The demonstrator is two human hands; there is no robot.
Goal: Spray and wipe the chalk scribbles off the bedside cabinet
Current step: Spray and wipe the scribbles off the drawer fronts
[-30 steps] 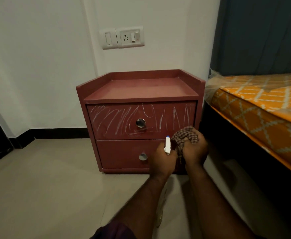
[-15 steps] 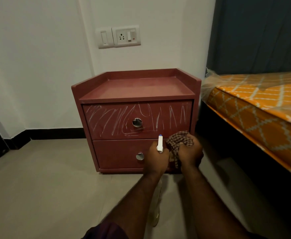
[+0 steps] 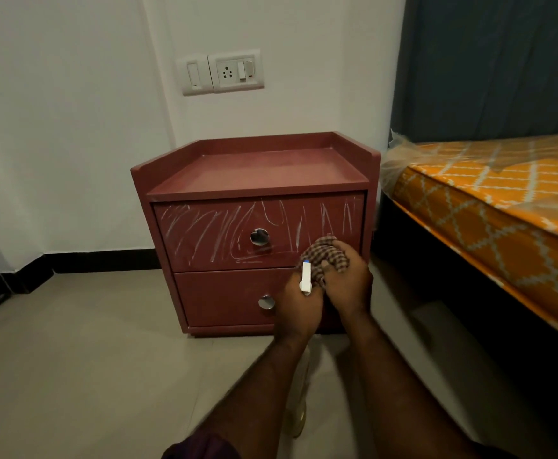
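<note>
Left hand (image 3: 299,309): fingers curled round spray bottle (image 3: 305,278). Right hand (image 3: 350,283): clutching checked cloth (image 3: 325,256). Chalk scribbles (image 3: 204,233): bedside cabinet (image 3: 261,190), upper drawer (image 3: 271,213), just beyond the hands, mostly leftward. Advice: aim nozzle there, mist lightly, wipe firmly.

Your bedside cabinet (image 3: 204,293) stands against the wall (image 3: 72,127), below the switch plate (image 3: 224,73), with the bed (image 3: 489,207) just beside it on your right. Chalk scribbles (image 3: 198,233) lie on its upper drawer (image 3: 304,213). Before its right half, your left hand (image 3: 299,309) holds the spray bottle (image 3: 306,279) beside the cloth (image 3: 325,255) in your right hand (image 3: 350,286).
</note>
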